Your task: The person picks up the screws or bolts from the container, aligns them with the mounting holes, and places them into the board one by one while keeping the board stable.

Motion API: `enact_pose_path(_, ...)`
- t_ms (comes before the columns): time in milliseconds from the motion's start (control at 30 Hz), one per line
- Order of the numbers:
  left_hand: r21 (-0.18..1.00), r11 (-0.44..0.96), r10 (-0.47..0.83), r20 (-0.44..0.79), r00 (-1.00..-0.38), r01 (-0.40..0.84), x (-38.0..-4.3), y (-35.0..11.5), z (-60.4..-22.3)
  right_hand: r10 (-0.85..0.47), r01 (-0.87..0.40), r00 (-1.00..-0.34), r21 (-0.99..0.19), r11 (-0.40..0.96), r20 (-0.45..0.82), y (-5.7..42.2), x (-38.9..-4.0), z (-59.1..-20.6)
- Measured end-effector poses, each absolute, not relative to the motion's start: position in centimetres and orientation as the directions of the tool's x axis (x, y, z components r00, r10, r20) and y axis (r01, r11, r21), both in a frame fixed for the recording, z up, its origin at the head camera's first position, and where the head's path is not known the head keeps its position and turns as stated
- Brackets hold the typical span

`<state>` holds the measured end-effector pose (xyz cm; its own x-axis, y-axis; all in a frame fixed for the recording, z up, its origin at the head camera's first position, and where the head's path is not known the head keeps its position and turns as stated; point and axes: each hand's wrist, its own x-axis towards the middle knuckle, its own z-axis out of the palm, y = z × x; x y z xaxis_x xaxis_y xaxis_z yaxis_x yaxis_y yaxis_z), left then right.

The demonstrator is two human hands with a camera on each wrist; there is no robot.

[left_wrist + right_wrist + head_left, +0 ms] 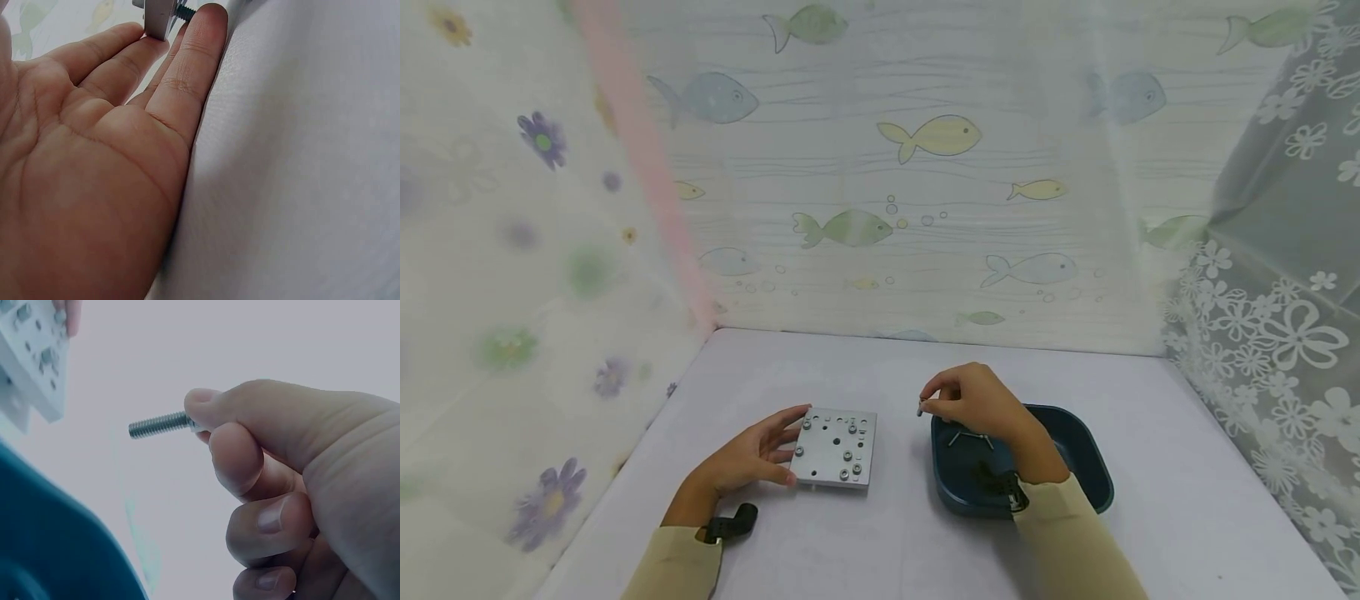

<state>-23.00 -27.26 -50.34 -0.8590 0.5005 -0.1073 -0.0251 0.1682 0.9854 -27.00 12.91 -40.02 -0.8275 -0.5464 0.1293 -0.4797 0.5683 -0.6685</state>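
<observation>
A silver metal plate [832, 448] with holes and several socket-head screws lies left of centre in the head view. My left hand [749, 452] holds it by its left side, thumb at the near corner and forefinger at the far corner. In the left wrist view, fingertips touch the plate's edge [159, 19], and a dark threaded screw end [185, 12] sticks out of its underside. My right hand [973, 402] pinches a metal screw [159, 425] between thumb and forefinger, threaded end pointing away; its head is mostly hidden by the fingertips.
Under my right forearm stands a dark blue tray [1093, 462] with a few loose screws [970, 435] in it. A white cloth covers the table [820, 550]. Fish-patterned [928, 137] and flowered curtains hang behind and at the sides.
</observation>
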Motion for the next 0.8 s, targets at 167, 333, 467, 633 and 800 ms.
enact_pose_path(167, 0.987, 0.159, 0.508, -0.099, -0.856, -0.02, -23.1, -27.3, -50.3, -0.541, -0.476, -0.831, -0.675, 0.564, 0.134, 11.5, -26.8, -40.2)
enact_pose_path(333, 0.987, 0.158, 0.513, -0.097, -0.853, -0.017, -23.1, -27.3, -50.3, -0.539, -0.48, -0.829, -0.683, 0.55, 0.148, 10.0, -26.6, -40.3)
enact_pose_path(467, 0.991, 0.131, 0.53, -0.095, -0.843, -0.029, -23.0, -27.4, -50.2, -0.543, -0.492, -0.824, -0.677, 0.547, 0.161, 8.7, -26.4, -40.4)
enact_pose_path(633, 0.992, 0.123, 0.538, -0.094, -0.837, -0.033, -23.0, -27.5, -50.2, -0.543, -0.498, -0.823, -0.675, 0.545, 0.168, 6.9, -26.0, -40.9)
enact_pose_path(800, 0.991, 0.132, 0.536, -0.094, -0.839, -0.026, -23.1, -27.3, -50.2, -0.533, -0.496, -0.827, -0.682, 0.537, 0.18, 5.3, -25.7, -41.4)
